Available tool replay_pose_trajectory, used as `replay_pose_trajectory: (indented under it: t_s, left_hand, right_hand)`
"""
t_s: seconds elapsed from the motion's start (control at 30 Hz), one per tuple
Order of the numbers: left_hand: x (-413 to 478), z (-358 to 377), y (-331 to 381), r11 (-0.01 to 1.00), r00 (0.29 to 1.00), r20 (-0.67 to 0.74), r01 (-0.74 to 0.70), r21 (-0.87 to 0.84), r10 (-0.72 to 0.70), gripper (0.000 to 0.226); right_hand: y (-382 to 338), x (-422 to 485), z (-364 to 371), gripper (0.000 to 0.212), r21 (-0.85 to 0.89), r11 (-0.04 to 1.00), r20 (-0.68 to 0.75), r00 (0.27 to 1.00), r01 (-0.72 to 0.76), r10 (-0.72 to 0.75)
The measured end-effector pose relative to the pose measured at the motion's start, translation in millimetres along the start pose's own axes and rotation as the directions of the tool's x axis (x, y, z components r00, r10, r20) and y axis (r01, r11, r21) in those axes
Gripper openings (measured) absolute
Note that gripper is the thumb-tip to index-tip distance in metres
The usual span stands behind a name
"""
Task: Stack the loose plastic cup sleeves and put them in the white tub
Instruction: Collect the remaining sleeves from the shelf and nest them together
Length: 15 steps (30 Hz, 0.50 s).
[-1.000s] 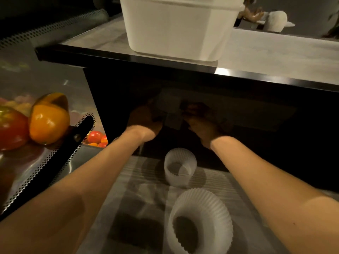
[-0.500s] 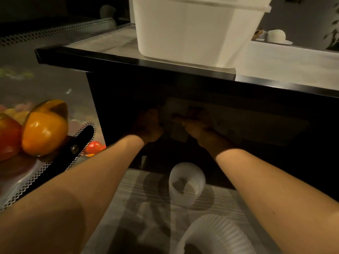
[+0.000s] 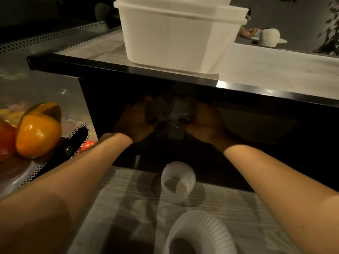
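Both my hands reach into the dark space under a black-edged counter. My left hand curls around a pale ribbed cup sleeve. My right hand grips another translucent ribbed sleeve right beside it; the two sleeves meet between my hands. The gloom hides the fingers' detail. Two loose ribbed white sleeves lie on the lower striped surface: a small one standing open end up, and a larger one at the bottom edge. The white tub stands on the counter above.
The counter's black front edge overhangs my hands. An orange pepper and a red one sit on a perforated metal tray at left. Far right, a white object and a plant stand beyond the counter.
My hands have shifted slightly apart and upward in the dark recess, still working the sleeves together. The camera has tilted, so the lower sleeves sit differently in view.
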<state>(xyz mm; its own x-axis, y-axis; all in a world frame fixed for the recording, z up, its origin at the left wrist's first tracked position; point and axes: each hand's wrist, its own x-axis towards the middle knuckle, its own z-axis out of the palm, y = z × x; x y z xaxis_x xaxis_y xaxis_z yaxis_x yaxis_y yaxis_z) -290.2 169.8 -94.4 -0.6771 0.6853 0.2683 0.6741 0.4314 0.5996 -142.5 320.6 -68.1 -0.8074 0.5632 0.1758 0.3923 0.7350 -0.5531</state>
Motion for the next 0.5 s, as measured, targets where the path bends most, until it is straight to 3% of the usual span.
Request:
replay_pose_trajectory:
  t_s: [0.17,0.33,0.5]
  left_hand:
    - [-17,-8,11,0.991,0.993,0.066,-0.106,0.08,0.101,0.064]
    - [-32,-22,7,0.99,0.993,0.061,-0.102,0.099,0.096,0.081]
    - [-46,-32,-6,0.976,0.996,0.031,-0.091,0.196,0.087,0.082]
  right_hand:
    - [-14,-7,0,0.072,-0.117,0.975,0.062,0.982,0.186,-0.18]
    - [-31,-13,-1,0.07,-0.172,0.924,0.161,0.935,0.342,-0.316]
    - [-50,-16,-4,0.065,-0.265,0.864,0.206,0.9,0.429,-0.384]
